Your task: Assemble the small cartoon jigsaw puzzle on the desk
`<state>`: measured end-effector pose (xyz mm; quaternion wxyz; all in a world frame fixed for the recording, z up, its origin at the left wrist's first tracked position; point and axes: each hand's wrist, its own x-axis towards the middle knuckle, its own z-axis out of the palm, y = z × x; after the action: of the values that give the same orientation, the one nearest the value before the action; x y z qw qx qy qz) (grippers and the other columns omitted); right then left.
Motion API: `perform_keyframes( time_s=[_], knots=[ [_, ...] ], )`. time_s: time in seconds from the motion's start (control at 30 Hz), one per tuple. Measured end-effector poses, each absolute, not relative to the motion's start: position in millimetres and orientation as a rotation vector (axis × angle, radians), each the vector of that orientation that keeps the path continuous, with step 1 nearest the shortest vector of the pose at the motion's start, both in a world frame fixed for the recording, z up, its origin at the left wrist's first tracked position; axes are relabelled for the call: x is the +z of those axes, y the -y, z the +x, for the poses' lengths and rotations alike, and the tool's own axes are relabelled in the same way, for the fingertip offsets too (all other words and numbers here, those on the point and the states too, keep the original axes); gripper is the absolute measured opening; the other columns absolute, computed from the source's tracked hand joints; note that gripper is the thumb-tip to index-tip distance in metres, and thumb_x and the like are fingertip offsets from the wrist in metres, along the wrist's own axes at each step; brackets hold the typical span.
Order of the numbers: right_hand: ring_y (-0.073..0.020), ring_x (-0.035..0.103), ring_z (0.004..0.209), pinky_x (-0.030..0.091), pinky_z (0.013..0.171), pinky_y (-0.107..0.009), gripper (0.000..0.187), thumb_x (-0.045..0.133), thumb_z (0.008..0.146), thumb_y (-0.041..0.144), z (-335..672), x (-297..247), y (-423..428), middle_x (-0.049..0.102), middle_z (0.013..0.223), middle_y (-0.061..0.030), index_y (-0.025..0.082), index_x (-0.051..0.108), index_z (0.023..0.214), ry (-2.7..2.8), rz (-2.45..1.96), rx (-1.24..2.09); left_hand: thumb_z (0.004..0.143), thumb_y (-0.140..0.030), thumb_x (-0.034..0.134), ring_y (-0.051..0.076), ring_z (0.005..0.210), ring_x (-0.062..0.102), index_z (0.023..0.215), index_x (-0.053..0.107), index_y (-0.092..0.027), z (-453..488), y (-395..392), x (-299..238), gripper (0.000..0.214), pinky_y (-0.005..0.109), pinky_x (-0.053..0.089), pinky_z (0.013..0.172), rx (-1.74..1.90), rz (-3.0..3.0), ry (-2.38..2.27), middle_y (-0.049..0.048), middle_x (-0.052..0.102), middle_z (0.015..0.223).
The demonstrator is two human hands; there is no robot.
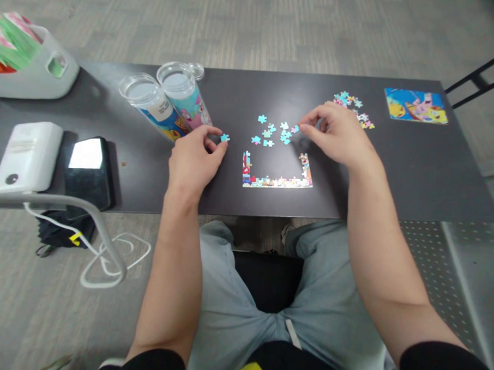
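Note:
My left hand (197,161) pinches a light-blue puzzle piece (225,138) between thumb and finger, just left of the loose pieces. My right hand (337,131) has thumb and forefinger closed on a pink and blue puzzle piece (295,129) at the right side of the group. Several loose puzzle pieces (266,134), mostly light blue, lie scattered between the hands. Nearer to me, joined pieces form a U-shaped puzzle border (277,182), with a bottom row and two short sides. A second cluster of puzzle pieces (364,117) lies beyond my right hand, partly hidden by it.
Two clear-topped canisters (186,95) stand behind my left hand, beside a round lid (196,71). A picture card (416,106) lies far right. At left are a white device (28,156), a black case (88,173) and a white basket (58,78).

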<state>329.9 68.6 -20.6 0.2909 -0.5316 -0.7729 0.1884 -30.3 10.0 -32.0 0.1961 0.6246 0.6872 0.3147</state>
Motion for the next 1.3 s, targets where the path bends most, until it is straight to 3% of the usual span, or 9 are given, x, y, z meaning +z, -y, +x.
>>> perform_keyframes(
  time_s=[0.23, 0.4, 0.53, 0.8, 1.07, 1.2, 1.3],
  knots=[
    [-0.0302, 0.072, 0.097, 0.064, 0.107, -0.058, 0.007, 0.087, 0.11, 0.021, 297, -22, -59, 0.08, 0.118, -0.0098, 0.028, 0.086, 0.111, 2.196, -1.347, 0.588, 0.103, -0.036, 0.098, 0.028, 0.083, 0.068, 0.118, 0.092, -0.033, -23, -11, -29, 0.017, 0.042, 0.049, 0.086, 0.813, 1.777, -2.016, 0.002, 0.087, 0.095],
    [-0.0335, 0.078, 0.11, 0.065, 0.116, -0.06, 0.013, 0.091, 0.109, 0.02, 277, -28, -54, 0.079, 0.126, -0.009, 0.031, 0.085, 0.112, 2.232, -1.356, 0.553, 0.101, -0.033, 0.101, 0.028, 0.085, 0.069, 0.114, 0.093, -0.034, -22, -13, -29, 0.016, 0.042, 0.048, 0.087, 0.79, 1.744, -2.019, 0.0024, 0.086, 0.097],
    [-0.0321, 0.077, 0.106, 0.066, 0.115, -0.061, 0.013, 0.089, 0.107, 0.019, 277, -32, -55, 0.077, 0.13, -0.0091, 0.031, 0.084, 0.11, 2.229, -1.366, 0.587, 0.097, -0.037, 0.1, 0.028, 0.085, 0.07, 0.112, 0.092, -0.034, -27, -15, -36, 0.017, 0.041, 0.047, 0.081, 0.878, 1.783, -1.97, 0.0018, 0.088, 0.097],
    [-0.0293, 0.075, 0.098, 0.068, 0.108, -0.058, 0.013, 0.091, 0.103, 0.018, 286, -29, -61, 0.075, 0.114, -0.0065, 0.03, 0.086, 0.103, 2.249, -1.329, 0.691, 0.097, -0.032, 0.098, 0.026, 0.094, 0.073, 0.112, 0.089, -0.03, -30, -13, -31, 0.018, 0.041, 0.051, 0.086, 0.816, 1.779, -1.914, 0.005, 0.092, 0.116],
    [-0.0255, 0.072, 0.084, 0.065, 0.089, -0.048, 0.01, 0.088, 0.103, 0.023, 287, -21, -54, 0.084, 0.101, -0.003, 0.03, 0.084, 0.109, 2.204, -1.339, 0.877, 0.101, -0.03, 0.094, 0.021, 0.081, 0.066, 0.114, 0.086, -0.027, -27, -15, -31, 0.015, 0.038, 0.05, 0.081, 0.884, 1.699, -1.771, 0.0043, 0.09, 0.113],
    [-0.0244, 0.07, 0.083, 0.064, 0.087, -0.046, 0.024, 0.086, 0.102, 0.025, 289, -20, -53, 0.087, 0.108, -0.0034, 0.03, 0.089, 0.126, 2.204, -1.254, 0.913, 0.104, -0.031, 0.089, 0.022, 0.085, 0.07, 0.118, 0.085, -0.026, -21, -16, -28, 0.015, 0.038, 0.057, 0.085, 0.942, 1.663, -1.619, 0.0053, 0.09, 0.111],
    [-0.0242, 0.07, 0.085, 0.064, 0.088, -0.046, 0.024, 0.083, 0.106, 0.03, 295, -16, -52, 0.087, 0.116, -0.0049, 0.031, 0.092, 0.128, 2.199, -1.221, 0.895, 0.103, -0.031, 0.088, 0.024, 0.088, 0.073, 0.119, 0.085, -0.026, -17, -18, -26, 0.017, 0.038, 0.058, 0.083, 0.913, 1.644, -1.565, 0.0055, 0.088, 0.107]
  ],
)
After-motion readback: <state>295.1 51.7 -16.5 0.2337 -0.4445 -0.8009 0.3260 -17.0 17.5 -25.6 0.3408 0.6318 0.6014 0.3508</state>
